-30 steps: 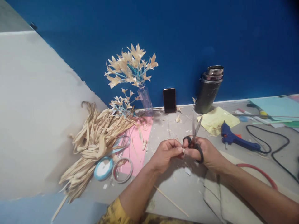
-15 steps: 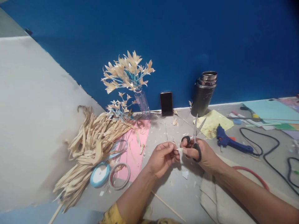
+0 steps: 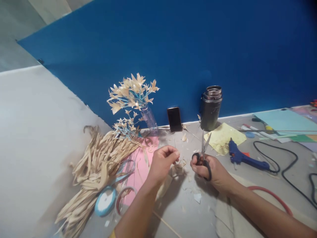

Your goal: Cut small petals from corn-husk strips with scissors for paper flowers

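In the head view my right hand [image 3: 210, 170] grips black-handled scissors [image 3: 205, 148], their blades parted and pointing up and away from me. My left hand [image 3: 162, 165] is to the left of it, thumb and fingertips pinched together over the table. What the pinch holds, if anything, is too small to make out. Just beneath those fingers are pale husk pieces [image 3: 177, 170], partly hidden by the hand; whether they touch it I cannot tell. Small pale scraps [image 3: 197, 198] lie between and below the hands.
Left are dried husks [image 3: 94, 162], a blue ribbon roll [image 3: 105, 201], a tape roll [image 3: 118, 201] and pink paper [image 3: 131, 178]. Husk flowers [image 3: 133, 91] in a clear bottle [image 3: 149, 120], a phone [image 3: 174, 119] and a dark flask [image 3: 211, 109] line the wall. Right lies a blue glue gun [image 3: 245, 158].
My hands have separated; the left drew leftward, away from the scissors and the small pale piece formerly between the hands. The right still holds the scissors. The camera view has tilted upward.
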Tool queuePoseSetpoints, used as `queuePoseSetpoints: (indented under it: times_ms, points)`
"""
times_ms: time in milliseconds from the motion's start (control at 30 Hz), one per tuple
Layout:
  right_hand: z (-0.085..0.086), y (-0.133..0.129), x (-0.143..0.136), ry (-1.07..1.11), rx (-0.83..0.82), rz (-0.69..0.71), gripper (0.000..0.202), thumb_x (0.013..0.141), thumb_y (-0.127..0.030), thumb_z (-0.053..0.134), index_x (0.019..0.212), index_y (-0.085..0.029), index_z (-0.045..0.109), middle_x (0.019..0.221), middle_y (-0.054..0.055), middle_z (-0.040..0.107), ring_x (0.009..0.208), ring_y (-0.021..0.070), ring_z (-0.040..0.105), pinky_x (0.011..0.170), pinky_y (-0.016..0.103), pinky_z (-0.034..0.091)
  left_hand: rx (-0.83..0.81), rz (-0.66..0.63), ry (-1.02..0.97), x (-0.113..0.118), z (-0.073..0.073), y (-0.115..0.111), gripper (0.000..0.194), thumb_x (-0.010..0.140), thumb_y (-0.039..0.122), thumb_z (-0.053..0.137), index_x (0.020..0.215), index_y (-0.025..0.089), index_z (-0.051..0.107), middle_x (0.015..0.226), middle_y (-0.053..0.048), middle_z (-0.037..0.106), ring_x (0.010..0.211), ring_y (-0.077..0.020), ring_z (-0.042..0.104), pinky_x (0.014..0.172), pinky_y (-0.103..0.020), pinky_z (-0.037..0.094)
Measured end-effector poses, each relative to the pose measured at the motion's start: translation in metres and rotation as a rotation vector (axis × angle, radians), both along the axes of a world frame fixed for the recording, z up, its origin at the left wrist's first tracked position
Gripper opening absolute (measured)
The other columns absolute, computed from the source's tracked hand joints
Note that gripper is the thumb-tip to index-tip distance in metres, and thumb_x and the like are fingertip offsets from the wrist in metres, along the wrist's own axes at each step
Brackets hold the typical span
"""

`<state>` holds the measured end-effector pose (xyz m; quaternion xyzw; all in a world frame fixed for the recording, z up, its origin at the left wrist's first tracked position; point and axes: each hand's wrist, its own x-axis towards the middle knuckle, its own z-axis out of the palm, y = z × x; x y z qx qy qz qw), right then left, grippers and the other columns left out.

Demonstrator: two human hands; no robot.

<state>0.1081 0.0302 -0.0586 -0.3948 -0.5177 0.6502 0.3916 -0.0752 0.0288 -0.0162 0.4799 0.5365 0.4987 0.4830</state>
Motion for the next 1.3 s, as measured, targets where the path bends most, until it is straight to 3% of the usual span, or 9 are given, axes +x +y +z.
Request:
queuePoseSetpoints:
  times_ms: [67, 233, 333, 433, 633, 767, 900, 1167, 1300]
  points:
    - [0.0, 0.002, 0.0, 0.014, -0.036, -0.029, 0.03, 0.069, -0.039, 0.077, 0.082, -0.019, 0.057, 0.065, -0.005, 0.051, 0.055, 0.011, 0.042, 0.054, 0.025, 0.033, 0.053, 0.047, 0.221, 0.0, -0.004, 0.028, 0.011, 0.07, 0.027, 0.07, 0.066, 0.016, 0.069, 0.057, -0.001, 0.06, 0.055, -0.0126, 0.05, 0.057, -0.025, 0.037]
    - [0.006, 0.012, 0.006, -0.061, -0.056, -0.136, 0.031, 0.066, -0.04, 0.077, 0.079, -0.02, 0.057, 0.057, -0.007, 0.046, 0.051, 0.0111, 0.038, 0.051, 0.025, 0.031, 0.047, 0.067, 0.299, 0.017, -0.042, 0.097, 0.006, 0.064, 0.016, 0.066, 0.058, 0.016, 0.068, 0.054, -0.001, 0.06, 0.058, -0.0146, 0.05, 0.059, -0.026, 0.037]
    - [0.008, 0.021, 0.012, -0.121, -0.009, -0.19, 0.03, 0.066, -0.041, 0.075, 0.078, -0.02, 0.058, 0.057, -0.007, 0.046, 0.052, 0.0118, 0.039, 0.052, 0.025, 0.031, 0.022, 0.089, 0.318, 0.022, -0.061, 0.121, 0.005, 0.064, 0.014, 0.067, 0.06, 0.016, 0.069, 0.058, -0.003, 0.063, 0.059, -0.0155, 0.052, 0.062, -0.027, 0.039]
    - [0.008, 0.028, 0.017, -0.2, 0.022, -0.2, 0.028, 0.07, -0.044, 0.07, 0.078, -0.019, 0.06, 0.057, -0.005, 0.049, 0.052, 0.0123, 0.041, 0.052, 0.025, 0.032, -0.007, 0.103, 0.31, 0.013, -0.061, 0.128, 0.005, 0.066, 0.014, 0.067, 0.069, 0.015, 0.071, 0.062, -0.004, 0.065, 0.056, -0.0149, 0.052, 0.063, -0.028, 0.04]
    - [0.009, 0.027, 0.022, -0.246, 0.071, -0.059, 0.022, 0.071, -0.039, 0.069, 0.064, -0.018, 0.065, 0.059, -0.001, 0.061, 0.058, 0.0144, 0.049, 0.056, 0.025, 0.037, -0.032, 0.073, 0.168, 0.003, -0.027, 0.076, 0.026, 0.08, 0.039, 0.063, 0.086, 0.015, 0.071, 0.071, -0.006, 0.067, 0.062, -0.015, 0.058, 0.065, -0.028, 0.045]
    - [-0.001, 0.016, 0.016, -0.241, 0.198, 0.235, 0.014, 0.07, -0.03, 0.066, 0.063, -0.018, 0.066, 0.061, 0.0, 0.063, 0.06, 0.0158, 0.054, 0.055, 0.025, 0.041, -0.136, -0.372, -0.258, 0.032, -0.019, 0.003, 0.055, 0.079, 0.057, 0.062, 0.112, 0.014, 0.069, 0.101, -0.014, 0.07, 0.085, -0.0206, 0.064, 0.073, -0.031, 0.05]
    - [-0.018, 0.005, 0.003, -0.312, 0.274, 0.278, 0.013, 0.063, -0.014, 0.056, 0.065, -0.018, 0.068, 0.067, 0.001, 0.067, 0.06, 0.0167, 0.058, 0.051, 0.024, 0.043, -0.079, -0.179, -0.103, 0.053, -0.023, -0.04, 0.032, 0.083, 0.029, 0.062, 0.11, 0.014, 0.071, 0.095, -0.008, 0.071, 0.088, -0.0189, 0.063, 0.08, -0.029, 0.048]
    - [-0.011, -0.001, 0.001, -0.316, 0.198, 0.484, 0.016, 0.067, -0.014, 0.057, 0.072, -0.018, 0.072, 0.064, -0.002, 0.066, 0.058, 0.0142, 0.057, 0.052, 0.022, 0.043, -0.094, -0.15, -0.11, 0.045, -0.025, -0.047, 0.034, 0.082, 0.016, 0.049, 0.108, 0.015, 0.071, 0.103, -0.009, 0.072, 0.096, -0.0211, 0.065, 0.089, -0.034, 0.049]
    - [0.0, 0.008, 0.012, -0.388, 0.191, 0.184, 0.015, 0.071, -0.028, 0.067, 0.08, -0.017, 0.074, 0.061, -0.001, 0.065, 0.052, 0.0132, 0.053, 0.047, 0.022, 0.038, 0.026, -0.125, -0.004, 0.012, -0.017, -0.036, 0.038, 0.086, 0.028, 0.055, 0.123, 0.018, 0.061, 0.125, -0.012, 0.064, 0.112, -0.0229, 0.06, 0.092, -0.034, 0.047]
